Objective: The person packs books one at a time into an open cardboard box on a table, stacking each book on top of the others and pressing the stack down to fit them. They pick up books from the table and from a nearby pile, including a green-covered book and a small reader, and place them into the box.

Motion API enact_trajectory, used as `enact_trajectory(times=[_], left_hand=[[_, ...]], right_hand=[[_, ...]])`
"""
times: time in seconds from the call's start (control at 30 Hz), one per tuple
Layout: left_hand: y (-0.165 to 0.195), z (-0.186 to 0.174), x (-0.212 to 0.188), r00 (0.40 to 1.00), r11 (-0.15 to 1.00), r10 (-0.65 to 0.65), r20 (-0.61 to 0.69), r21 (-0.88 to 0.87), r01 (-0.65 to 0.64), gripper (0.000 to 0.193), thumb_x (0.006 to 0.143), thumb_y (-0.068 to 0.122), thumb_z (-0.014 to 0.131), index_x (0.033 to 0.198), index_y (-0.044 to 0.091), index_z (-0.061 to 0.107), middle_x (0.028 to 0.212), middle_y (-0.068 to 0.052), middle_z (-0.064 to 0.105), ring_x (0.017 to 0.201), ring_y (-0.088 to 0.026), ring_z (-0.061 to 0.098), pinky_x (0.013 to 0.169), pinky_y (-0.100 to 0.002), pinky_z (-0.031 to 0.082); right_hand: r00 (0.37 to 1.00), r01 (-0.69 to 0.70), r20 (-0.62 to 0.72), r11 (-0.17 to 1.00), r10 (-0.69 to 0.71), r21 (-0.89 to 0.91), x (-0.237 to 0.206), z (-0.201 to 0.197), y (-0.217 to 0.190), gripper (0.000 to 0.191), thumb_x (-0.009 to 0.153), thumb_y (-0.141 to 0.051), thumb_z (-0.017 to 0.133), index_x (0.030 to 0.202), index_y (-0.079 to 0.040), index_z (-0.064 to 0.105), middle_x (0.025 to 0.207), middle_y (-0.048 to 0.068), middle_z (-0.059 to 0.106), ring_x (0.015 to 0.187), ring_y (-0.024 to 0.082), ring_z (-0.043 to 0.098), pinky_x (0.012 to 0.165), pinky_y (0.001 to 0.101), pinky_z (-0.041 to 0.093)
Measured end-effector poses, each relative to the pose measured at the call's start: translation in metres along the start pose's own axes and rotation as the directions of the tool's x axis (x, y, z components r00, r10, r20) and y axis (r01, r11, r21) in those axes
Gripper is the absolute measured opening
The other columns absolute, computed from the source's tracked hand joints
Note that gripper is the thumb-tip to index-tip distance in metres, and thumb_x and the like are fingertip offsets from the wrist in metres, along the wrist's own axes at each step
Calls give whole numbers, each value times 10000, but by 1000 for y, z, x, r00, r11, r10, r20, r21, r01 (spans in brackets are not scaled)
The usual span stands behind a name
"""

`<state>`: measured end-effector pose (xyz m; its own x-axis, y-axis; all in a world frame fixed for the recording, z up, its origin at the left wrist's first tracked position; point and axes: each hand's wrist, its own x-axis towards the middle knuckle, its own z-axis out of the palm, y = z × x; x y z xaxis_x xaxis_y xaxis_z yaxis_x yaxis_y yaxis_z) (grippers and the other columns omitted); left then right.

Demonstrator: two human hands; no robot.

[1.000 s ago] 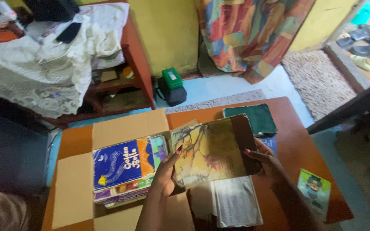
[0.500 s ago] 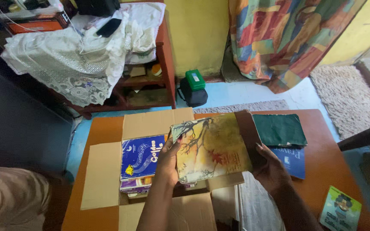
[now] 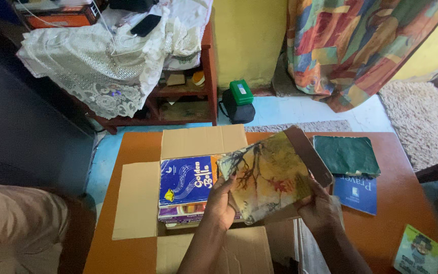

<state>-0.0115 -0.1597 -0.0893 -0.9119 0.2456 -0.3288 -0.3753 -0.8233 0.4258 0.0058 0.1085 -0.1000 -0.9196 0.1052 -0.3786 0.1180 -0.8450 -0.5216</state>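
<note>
Both hands are gripping one book point(image 3: 269, 175) with a worn yellow cover: the left hand point(image 3: 222, 200) is clamping its left edge, fingers curled over the cover, and the right hand point(image 3: 316, 205) is clasping its lower right corner. The book is hanging tilted above the right side of an open cardboard box point(image 3: 138, 200), whose flaps are lying flat. A blue book point(image 3: 186, 178) is topping the stack inside. On the smooth orange table point(image 3: 406, 203), a green book point(image 3: 347, 155) is lying near the right.
</note>
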Motion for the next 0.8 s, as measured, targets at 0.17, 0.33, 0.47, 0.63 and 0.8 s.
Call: enact_trajectory(times=[0.17,0.33,0.47,0.63,0.8], left_hand=[[18,-11,11,931,750,254,-262,661,-19,750,878,337,775,1499,162,393,1435,-59,568,1321,-224,533,1076,-416,402],[33,-5,-8,692,-369,587,419,900,-232,867,841,461,807,1444,-24,416,1374,-252,561,1265,-404,544,1022,-482,458],[29,22,-29,903,-271,297,311,934,-232,965,843,543,790,1502,-7,347,1365,-249,546,1242,-403,565,1013,-521,484],[18,52,-45,873,-413,373,314,899,-146,1321,694,647,902,1507,-65,142,1371,-352,404,1282,-527,444,927,-642,431],[26,58,-39,957,-91,289,-20,995,48,1273,694,511,868,1589,3,119,1374,-303,452,1246,-486,520,978,-574,480]], right_hand=[[982,72,-142,938,-126,-339,-8,31,-5,379,903,-198,604,1281,-175,590,1176,25,705,1010,207,710,767,425,620],[984,168,130,892,-123,-420,-10,52,0,383,945,-174,675,1318,-108,623,1172,32,696,1026,202,674,830,404,551],[993,117,76,870,-92,-478,-8,61,15,389,929,-204,688,1306,-115,646,1133,34,693,980,185,666,796,374,548],[996,87,33,829,-82,-553,-17,81,18,379,960,-245,681,1287,-62,622,1107,67,682,950,214,656,770,403,536],[1000,-20,-24,875,9,-484,-20,91,18,483,947,-386,583,1329,-91,594,1168,88,704,1014,241,681,844,415,560]])
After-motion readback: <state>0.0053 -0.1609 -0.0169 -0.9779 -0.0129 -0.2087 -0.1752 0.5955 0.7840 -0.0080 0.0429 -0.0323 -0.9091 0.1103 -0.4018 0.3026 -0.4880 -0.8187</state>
